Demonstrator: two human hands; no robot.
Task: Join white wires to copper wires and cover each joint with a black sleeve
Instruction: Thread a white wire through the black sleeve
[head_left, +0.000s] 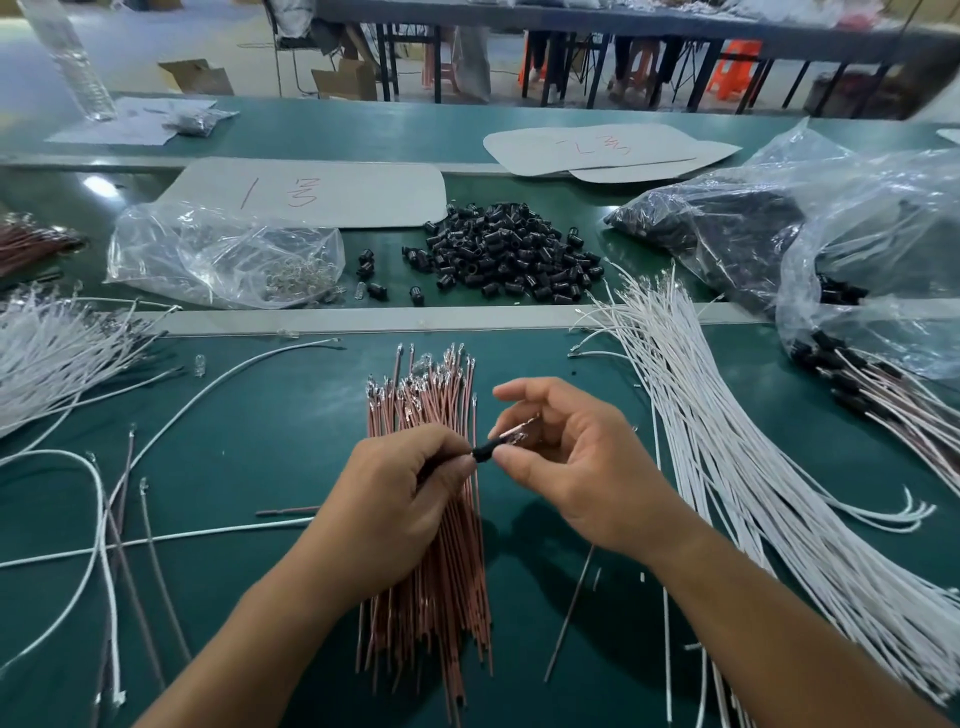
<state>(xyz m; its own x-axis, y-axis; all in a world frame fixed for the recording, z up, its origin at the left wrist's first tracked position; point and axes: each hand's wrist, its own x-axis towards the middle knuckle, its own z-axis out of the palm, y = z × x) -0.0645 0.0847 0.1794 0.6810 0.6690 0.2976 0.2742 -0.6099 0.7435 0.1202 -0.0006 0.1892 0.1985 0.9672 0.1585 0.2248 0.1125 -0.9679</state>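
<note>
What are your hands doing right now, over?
Left hand pinches black sleeve. Right hand pinches wire ends sticking out of it. Copper wire bundle lies underneath, not blocking.

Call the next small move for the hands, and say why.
Probably push the small black tubular sleeve rightward over the bare shiny metal joint. The left hand pinches the sleeve's left end and the right hand pinches the joint. The metal shows uncovered past the sleeve's mouth, so the covering step looks not yet done.
</note>
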